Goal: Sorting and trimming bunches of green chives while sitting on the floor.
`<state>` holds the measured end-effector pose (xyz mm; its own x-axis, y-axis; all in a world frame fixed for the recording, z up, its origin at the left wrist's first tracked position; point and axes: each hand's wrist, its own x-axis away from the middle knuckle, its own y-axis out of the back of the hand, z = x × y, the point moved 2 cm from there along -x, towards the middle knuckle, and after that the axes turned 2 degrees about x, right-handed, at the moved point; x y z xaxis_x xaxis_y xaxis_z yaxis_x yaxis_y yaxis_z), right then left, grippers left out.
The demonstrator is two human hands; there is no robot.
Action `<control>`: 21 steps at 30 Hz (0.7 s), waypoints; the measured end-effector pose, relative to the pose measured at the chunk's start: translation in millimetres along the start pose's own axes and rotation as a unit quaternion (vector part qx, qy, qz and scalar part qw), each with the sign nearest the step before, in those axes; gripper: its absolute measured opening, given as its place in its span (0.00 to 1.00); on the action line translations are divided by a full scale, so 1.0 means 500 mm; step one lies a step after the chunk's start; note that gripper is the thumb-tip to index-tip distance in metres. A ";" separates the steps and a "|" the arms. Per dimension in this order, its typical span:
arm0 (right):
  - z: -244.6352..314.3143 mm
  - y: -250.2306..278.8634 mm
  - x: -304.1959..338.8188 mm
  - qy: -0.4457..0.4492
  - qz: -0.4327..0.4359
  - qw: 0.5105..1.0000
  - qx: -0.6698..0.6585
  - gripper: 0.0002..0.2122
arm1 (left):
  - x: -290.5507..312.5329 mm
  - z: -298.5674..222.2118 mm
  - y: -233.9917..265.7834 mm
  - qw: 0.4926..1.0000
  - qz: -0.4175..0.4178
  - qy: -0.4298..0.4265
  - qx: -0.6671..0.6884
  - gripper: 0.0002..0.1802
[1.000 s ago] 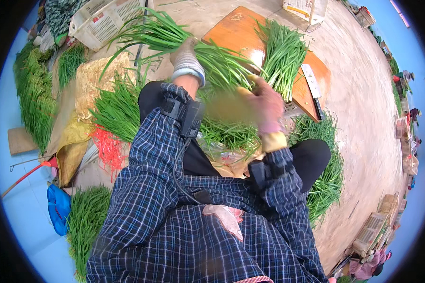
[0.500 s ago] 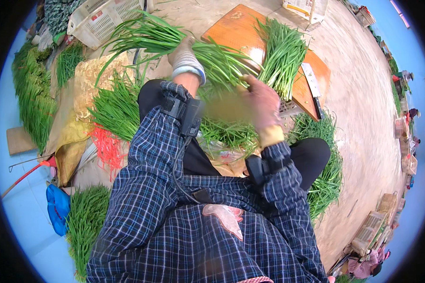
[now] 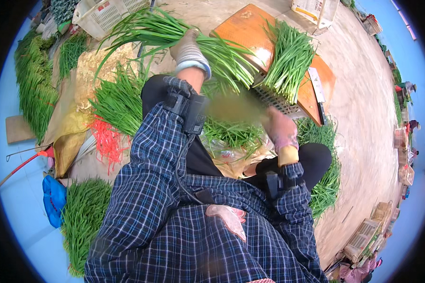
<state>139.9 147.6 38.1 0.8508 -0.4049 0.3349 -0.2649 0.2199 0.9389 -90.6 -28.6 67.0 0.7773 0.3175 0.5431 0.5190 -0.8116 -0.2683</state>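
My left hand [image 3: 190,51], in a pale grey glove, is closed round the middle of a bunch of long green chives [image 3: 229,61]. Their leaves fan out to the left and the pale stalk ends point right. Lower and to the right is my right hand [image 3: 280,128], in a pinkish glove, apart from the bunch. Its fingers are curled in; anything between them is too small to make out. A second chive bunch [image 3: 290,59] lies across an orange wooden board [image 3: 248,28]. Beside it rests a knife [image 3: 317,87] with a black handle. Loose chives [image 3: 233,134] lie between my legs.
More chives [image 3: 120,101] lie left of my knee, by red plastic strings [image 3: 107,141]. Larger heaps stand at far left [image 3: 35,89], lower left [image 3: 87,217] and beyond my right knee [image 3: 328,181]. White crates [image 3: 111,16] are at the back. A blurred smudge covers the middle.
My right hand has drawn away from the stalk ends, down and to the right. The left hand keeps its hold on the bunch. The view has shifted slightly.
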 end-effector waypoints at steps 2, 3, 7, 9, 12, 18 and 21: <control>0.082 0.083 0.003 -0.028 -0.103 0.979 -0.172 0.19 | 0.015 0.013 0.003 0.999 0.012 -0.021 -0.036 0.37; 0.127 0.123 -0.001 -0.046 -0.112 0.970 -0.209 0.21 | 0.015 0.021 0.004 0.999 0.016 -0.022 -0.039 0.37; 0.147 0.099 -0.084 0.023 -0.124 0.912 -0.391 0.16 | 0.018 0.042 -0.019 0.998 0.038 0.019 -0.045 0.37; 0.127 0.074 -0.087 0.076 -0.026 0.738 -0.670 0.10 | -0.006 0.043 -0.017 0.999 0.008 0.040 -0.023 0.34; 0.084 0.065 -0.022 0.111 -0.018 0.641 -0.759 0.08 | -0.022 0.036 -0.007 0.999 0.012 0.042 0.026 0.24; 0.005 0.009 -0.009 0.073 -0.045 0.721 -0.687 0.10 | -0.034 0.045 -0.010 0.986 0.059 0.089 0.125 0.23; 0.087 0.090 -0.003 -0.028 -0.150 0.893 -0.424 0.29 | 0.006 0.038 -0.008 0.995 0.027 0.047 0.086 0.23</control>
<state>107.1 119.6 83.2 0.7953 -0.5970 0.1048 0.4293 0.6769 0.5979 -83.5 -15.2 54.8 0.7731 0.2210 0.5945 0.5363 -0.7282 -0.4268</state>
